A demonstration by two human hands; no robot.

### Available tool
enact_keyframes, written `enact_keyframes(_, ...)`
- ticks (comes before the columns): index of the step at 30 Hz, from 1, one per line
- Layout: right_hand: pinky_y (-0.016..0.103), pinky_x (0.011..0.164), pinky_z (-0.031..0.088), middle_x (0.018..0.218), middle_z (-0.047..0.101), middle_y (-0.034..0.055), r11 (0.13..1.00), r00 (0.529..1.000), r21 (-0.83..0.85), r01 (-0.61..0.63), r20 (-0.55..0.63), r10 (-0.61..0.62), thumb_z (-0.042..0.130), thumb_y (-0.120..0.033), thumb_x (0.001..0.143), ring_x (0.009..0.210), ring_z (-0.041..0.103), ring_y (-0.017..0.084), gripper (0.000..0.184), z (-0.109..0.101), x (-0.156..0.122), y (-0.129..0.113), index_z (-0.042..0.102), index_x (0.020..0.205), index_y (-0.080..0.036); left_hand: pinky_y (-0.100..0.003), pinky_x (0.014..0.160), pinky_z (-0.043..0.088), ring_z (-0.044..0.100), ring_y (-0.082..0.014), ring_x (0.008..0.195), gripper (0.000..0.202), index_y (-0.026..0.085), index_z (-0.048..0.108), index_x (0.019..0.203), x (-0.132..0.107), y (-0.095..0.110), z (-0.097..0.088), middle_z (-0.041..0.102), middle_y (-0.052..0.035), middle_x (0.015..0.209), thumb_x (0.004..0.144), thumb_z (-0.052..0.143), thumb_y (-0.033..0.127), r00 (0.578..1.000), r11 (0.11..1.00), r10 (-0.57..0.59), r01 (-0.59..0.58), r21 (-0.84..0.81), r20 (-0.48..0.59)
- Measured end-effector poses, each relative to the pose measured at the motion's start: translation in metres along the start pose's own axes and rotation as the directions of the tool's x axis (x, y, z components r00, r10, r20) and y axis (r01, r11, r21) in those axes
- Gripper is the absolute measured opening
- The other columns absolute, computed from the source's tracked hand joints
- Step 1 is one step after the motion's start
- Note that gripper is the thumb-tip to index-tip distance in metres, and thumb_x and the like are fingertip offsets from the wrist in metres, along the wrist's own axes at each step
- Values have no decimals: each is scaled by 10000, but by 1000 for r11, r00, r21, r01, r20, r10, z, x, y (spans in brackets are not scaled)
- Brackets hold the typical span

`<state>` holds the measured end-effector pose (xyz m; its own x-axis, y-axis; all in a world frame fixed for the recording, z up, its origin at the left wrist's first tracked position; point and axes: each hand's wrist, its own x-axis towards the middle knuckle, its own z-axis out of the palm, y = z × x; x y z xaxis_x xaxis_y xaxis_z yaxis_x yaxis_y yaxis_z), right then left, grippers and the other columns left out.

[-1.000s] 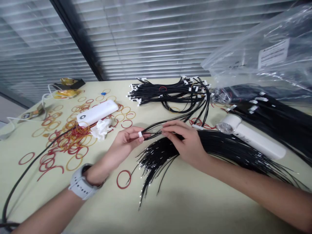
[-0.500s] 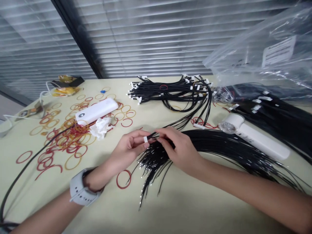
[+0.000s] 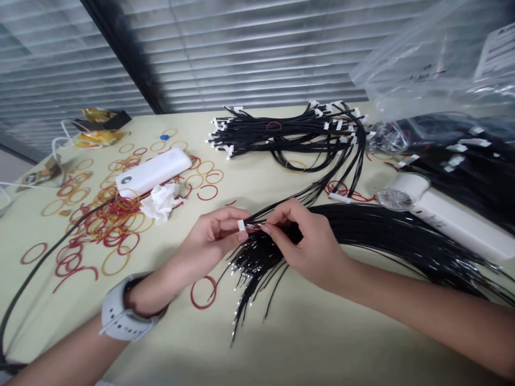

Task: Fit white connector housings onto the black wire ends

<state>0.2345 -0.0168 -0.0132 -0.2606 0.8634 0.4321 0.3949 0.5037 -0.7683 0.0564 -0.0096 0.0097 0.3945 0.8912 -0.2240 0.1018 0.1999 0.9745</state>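
Between the thumb and fingers of my left hand (image 3: pixel 215 236) is a small white connector (image 3: pixel 242 225), with black wires (image 3: pixel 276 205) leading from it toward the back right. My right hand (image 3: pixel 308 238) pinches a thin wire end just right of the connector; its fingertips partly cover that end. Below both hands, a thick bundle of black wires (image 3: pixel 362 228) curves in from the right. Its loose ends carry shiny metal tips (image 3: pixel 245 262) and fan out under my fingers.
Behind lies a pile of black cables with white connectors (image 3: pixel 257 131). Red and yellow rubber bands (image 3: pixel 116 214), a white power bank (image 3: pixel 155 170) and crumpled tissue (image 3: pixel 161 202) are at left. A white handheld fan (image 3: pixel 462 220) and a clear plastic bag (image 3: pixel 406 80) are at right.
My right fingertips have drawn a little to the right, so a gap with thin wire shows between the hands. The left hand keeps its hold on the connector. The view has shifted slightly.
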Motion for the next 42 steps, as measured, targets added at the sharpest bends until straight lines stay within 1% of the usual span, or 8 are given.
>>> enact_keyframes(3, 173, 603, 404, 714, 548, -31, 1000, 1000, -4, 6, -21, -6, 506, -135, 781, 641, 521, 60, 116, 0, -1, 0, 402, 788, -186, -152, 614, 411, 578, -96, 720, 212, 122, 521, 974, 1, 0, 0, 651, -44, 848, 779, 592, 165, 1000, 1000, -23, 23, 6, 7)
enact_keyframes(7, 182, 608, 406, 721, 553, -30, 1000, 1000, -16, -12, 0, 12, 505, -141, 779, 662, 539, 70, 155, 0, -1, 0, 357, 776, -190, -146, 625, 413, 568, -93, 736, 221, 120, 528, 983, 1, 0, -1, 644, -44, 857, 778, 593, 168, 999, 999, -27, 26, 31, 18)
enact_keyframes(12, 198, 604, 401, 719, 547, -18, 998, 999, -36, -45, 26, 46, 495, -157, 783, 658, 539, 83, 154, 1, 0, -1, 345, 771, -189, -136, 632, 418, 564, -82, 739, 235, 136, 533, 1001, -1, -2, -1, 638, -29, 858, 775, 594, 158, 999, 999, -35, 35, 10, 13)
enact_keyframes(18, 200, 595, 400, 706, 544, -17, 999, 999, -17, -36, 28, 37, 496, -164, 783, 646, 538, 84, 152, -1, 1, -1, 346, 775, -189, -149, 616, 432, 578, -95, 724, 228, 137, 545, 969, 1, -1, 0, 642, -30, 850, 751, 611, 153, 998, 998, -61, 61, 0, -15)
enact_keyframes(24, 194, 602, 400, 713, 542, -21, 999, 998, 0, -34, 44, 34, 505, -149, 774, 654, 542, 80, 170, -1, 1, 0, 339, 779, -189, -129, 626, 423, 563, -74, 722, 213, 151, 554, 979, 0, -2, -1, 636, -17, 845, 770, 598, 154, 999, 1000, -28, 28, 14, 26)
enact_keyframes(28, 190, 597, 396, 713, 535, -27, 999, 998, 16, -29, 57, 28, 502, -141, 774, 649, 537, 76, 181, -1, 2, 1, 328, 783, -190, -119, 611, 416, 550, -65, 705, 216, 143, 550, 994, 0, -1, 0, 627, -21, 855, 781, 586, 159, 999, 998, -26, 25, 50, 23)
enact_keyframes(35, 181, 576, 380, 698, 515, -40, 1000, 996, 8, -28, 81, 27, 493, -144, 780, 628, 517, 64, 182, 0, 2, 1, 317, 779, -191, -132, 609, 417, 562, -82, 726, 229, 124, 517, 991, 0, -1, 2, 634, -35, 852, 773, 583, 143, 1000, 998, -28, 27, 65, 15)
enact_keyframes(42, 164, 579, 370, 686, 497, -44, 999, 998, -18, 46, 44, -45, 483, -107, 771, 616, 486, 45, 166, 1, 1, 2, 334, 757, -179, -156, 555, 392, 562, -100, 692, 231, 121, 496, 997, -1, -3, 7, 642, -41, 817, 788, 571, 185, 999, 995, 30, -31, 96, 21)
